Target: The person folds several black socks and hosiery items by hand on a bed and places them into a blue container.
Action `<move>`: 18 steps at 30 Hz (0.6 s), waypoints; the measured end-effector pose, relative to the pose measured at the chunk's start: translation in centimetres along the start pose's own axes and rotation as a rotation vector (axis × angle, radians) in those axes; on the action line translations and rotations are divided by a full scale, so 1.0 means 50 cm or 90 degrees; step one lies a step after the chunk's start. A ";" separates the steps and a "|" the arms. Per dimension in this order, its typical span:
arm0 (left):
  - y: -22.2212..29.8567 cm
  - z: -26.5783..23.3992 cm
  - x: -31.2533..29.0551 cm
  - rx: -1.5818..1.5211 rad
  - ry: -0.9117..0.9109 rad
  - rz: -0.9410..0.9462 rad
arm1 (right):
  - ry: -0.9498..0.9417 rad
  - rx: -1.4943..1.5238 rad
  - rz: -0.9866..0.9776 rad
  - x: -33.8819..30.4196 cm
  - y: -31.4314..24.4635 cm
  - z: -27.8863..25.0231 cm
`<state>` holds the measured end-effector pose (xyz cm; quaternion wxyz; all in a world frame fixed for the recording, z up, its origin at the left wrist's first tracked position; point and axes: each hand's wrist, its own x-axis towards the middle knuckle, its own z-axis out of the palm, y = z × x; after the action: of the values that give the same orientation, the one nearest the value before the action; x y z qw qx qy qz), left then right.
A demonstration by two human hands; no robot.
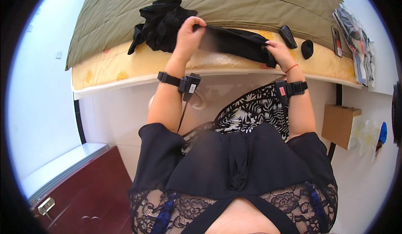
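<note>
Head: black garment, long axis left-right

Blur smears the black cloth just beside the left hand, which also covers part of it. Some fingertips of the right hand are out of sight at the cloth's far end. A pale object on the floor, perhaps a slipper, is partly hidden by the left forearm. The green quilt runs off the top edge; the dark red cabinet leaves at the bottom. Marks on the wrist devices are too small to read.
</note>
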<state>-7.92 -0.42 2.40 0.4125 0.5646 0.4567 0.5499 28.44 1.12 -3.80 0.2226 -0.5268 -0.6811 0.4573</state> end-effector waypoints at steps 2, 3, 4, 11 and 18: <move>-0.025 -0.043 0.002 0.114 0.057 0.020 | 0.048 0.144 0.129 0.004 -0.101 0.015; -0.026 -0.048 0.002 0.169 0.063 0.034 | 0.073 0.228 0.241 -0.002 -0.166 0.020; -0.027 -0.044 0.006 0.220 0.064 0.050 | 0.081 0.233 0.238 0.000 -0.169 0.019; -0.051 -0.039 -0.002 0.561 -0.057 0.132 | 0.221 -0.141 0.018 -0.008 -0.191 0.081; -0.059 -0.053 0.001 0.567 -0.066 0.141 | 0.365 -0.159 -0.056 0.018 -0.096 0.087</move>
<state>-10.74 0.27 -0.27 0.0911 0.7589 0.5643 0.3119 22.25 0.12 -1.97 0.3584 -0.6276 -0.6636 0.1930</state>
